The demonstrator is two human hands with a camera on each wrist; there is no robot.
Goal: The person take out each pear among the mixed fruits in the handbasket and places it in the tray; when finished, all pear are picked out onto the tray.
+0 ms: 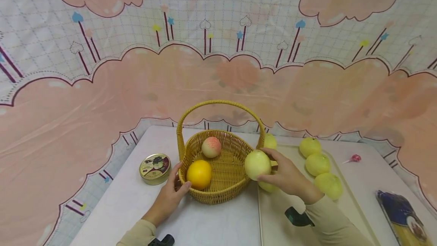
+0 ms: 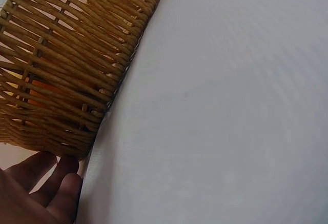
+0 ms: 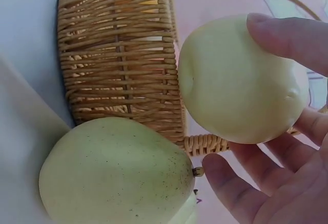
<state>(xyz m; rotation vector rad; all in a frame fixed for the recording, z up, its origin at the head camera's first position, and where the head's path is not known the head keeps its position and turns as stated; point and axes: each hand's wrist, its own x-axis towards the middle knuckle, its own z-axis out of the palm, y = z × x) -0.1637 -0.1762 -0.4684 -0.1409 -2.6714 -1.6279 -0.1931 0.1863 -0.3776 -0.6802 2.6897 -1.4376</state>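
A wicker basket (image 1: 218, 196) with a tall arched handle stands on the table. Inside it lie an orange (image 1: 199, 174) at the front left and a peach (image 1: 211, 147) behind. My left hand (image 1: 169, 194) holds the basket's left side, thumb near the rim; in the left wrist view its fingers (image 2: 65, 193) touch the woven wall. With my right hand (image 1: 286, 172) I grip a smooth, pale green pear (image 1: 257, 165) at the basket's right rim. In the right wrist view, another pear (image 3: 118, 170) with a stem lies below the held pear (image 3: 241, 80), beside the basket.
A beige tray (image 1: 278, 219) at the right carries several pears (image 1: 317, 164). Beyond it lie a pink lollipop (image 1: 356, 158) and a dark blue and yellow packet (image 1: 403, 217). Left of the basket sits a round tin (image 1: 155, 169). A patterned cloth (image 1: 218, 71) hangs behind the table.
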